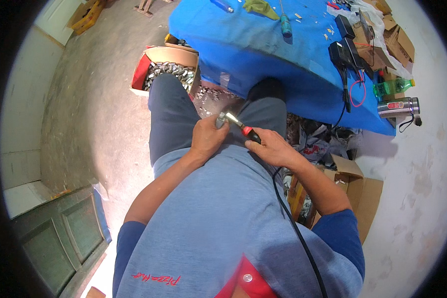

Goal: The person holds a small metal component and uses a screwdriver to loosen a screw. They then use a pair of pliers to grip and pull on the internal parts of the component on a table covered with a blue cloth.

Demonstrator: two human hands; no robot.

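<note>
Tool (247,131) with metal head, red collar and black handle, held above the lap in closed grip of right hand (273,148). Small grey metal piece (220,121) pinched in closed left hand (208,137), right at the tool's head; touching or not, impossible to tell. By left knee, open box (174,56) of metal pieces (171,72); ahead, blue cloth (243,47).

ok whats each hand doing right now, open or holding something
Left hand: closed, holding a small grey piece.
Right hand: closed around a black-and-red handled tool.
</note>
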